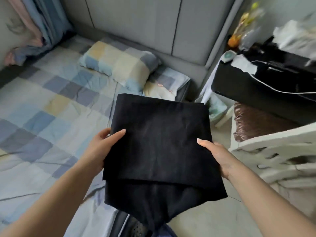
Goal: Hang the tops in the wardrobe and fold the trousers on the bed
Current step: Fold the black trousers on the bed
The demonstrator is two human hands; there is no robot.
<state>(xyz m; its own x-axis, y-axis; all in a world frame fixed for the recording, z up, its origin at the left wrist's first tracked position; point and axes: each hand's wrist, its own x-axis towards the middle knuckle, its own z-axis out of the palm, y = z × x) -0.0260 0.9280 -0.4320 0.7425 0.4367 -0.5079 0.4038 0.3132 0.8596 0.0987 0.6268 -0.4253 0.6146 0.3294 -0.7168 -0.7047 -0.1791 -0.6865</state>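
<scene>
Underneath black trousers (folded), hidden fingers.

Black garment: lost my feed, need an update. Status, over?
Left hand and right hand grip the folded black garment by its sides. Held above the bed edge. Nothing in the way.
</scene>
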